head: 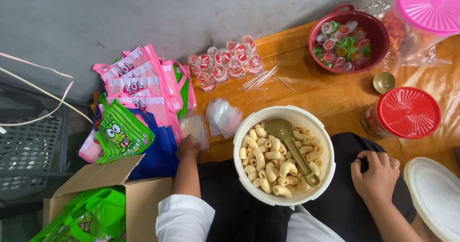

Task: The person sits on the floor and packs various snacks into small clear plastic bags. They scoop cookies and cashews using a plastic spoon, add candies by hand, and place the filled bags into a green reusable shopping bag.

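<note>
Spoon [293, 151] in snack bowl [249, 127], gift bags [139, 98] left, lidded jar [405, 113] right

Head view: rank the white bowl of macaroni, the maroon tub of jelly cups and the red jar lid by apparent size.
1. White bowl, though it sits nearest the camera.
2. Maroon tub.
3. Red jar lid.

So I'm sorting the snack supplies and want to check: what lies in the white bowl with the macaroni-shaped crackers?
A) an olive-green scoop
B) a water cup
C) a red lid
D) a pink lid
A: an olive-green scoop rests on the crackers inside the white bowl.
</note>
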